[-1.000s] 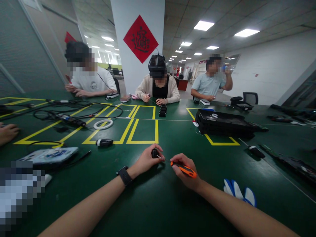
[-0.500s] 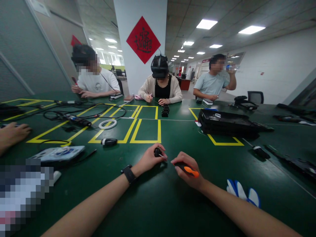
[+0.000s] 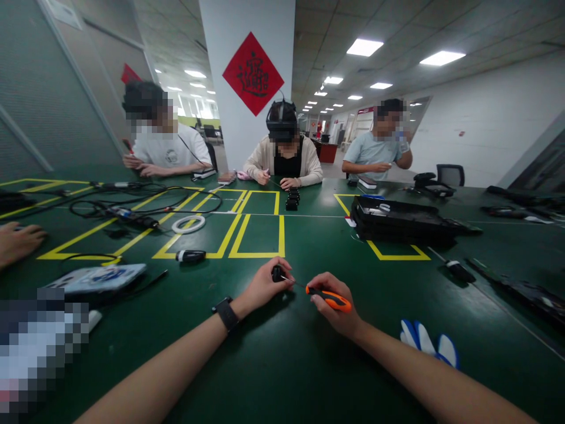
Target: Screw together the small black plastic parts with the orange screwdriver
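My left hand (image 3: 260, 287), with a dark watch on its wrist, is closed round a small black rounded part (image 3: 278, 273) just above the table. My right hand (image 3: 345, 323) grips the orange and black handle of a screwdriver (image 3: 332, 300). Its thin shaft points left and its tip reaches the fingers of my left hand, close to the black part. Whether the tip touches the part I cannot tell. Fingers hide much of the part.
On the green table (image 3: 247, 365) lie a black case (image 3: 397, 221), another screwdriver (image 3: 459, 271), blue-white gloves (image 3: 426, 341), a black-white piece (image 3: 190, 256), a white ring (image 3: 189, 224), cables (image 3: 132, 206) and a phone (image 3: 101, 277). Three people sit opposite; another person's hand (image 3: 20, 241) rests at left.
My right hand has turned the screwdriver, so more of its orange handle and its shaft show. My left hand stays nearly in place. The view has shifted slightly.
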Tool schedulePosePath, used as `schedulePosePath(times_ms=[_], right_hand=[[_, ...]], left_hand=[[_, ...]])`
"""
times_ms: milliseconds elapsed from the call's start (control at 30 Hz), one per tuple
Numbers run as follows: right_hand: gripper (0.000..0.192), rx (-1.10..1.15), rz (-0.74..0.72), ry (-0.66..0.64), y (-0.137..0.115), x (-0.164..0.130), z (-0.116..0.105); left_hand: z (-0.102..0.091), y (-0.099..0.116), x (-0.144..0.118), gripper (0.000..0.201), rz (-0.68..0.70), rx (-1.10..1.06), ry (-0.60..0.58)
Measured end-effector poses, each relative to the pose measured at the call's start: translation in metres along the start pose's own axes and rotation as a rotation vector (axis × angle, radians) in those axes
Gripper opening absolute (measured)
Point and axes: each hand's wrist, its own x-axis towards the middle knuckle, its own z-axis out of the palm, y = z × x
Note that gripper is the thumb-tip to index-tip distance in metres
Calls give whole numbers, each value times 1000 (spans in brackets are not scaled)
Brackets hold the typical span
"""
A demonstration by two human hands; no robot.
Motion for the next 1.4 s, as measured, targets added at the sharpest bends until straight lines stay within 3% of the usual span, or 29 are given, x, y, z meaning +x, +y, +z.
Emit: schedulePosePath(times_ms=[800,1400], right_hand=[[14,-17,-140,-26,-2,3,-1],[16,8,-118,-37,-1,3,-2]], left_hand=[[1,3,0,28,-6,-21,5],[2,4,1,25,0,-2,26]])
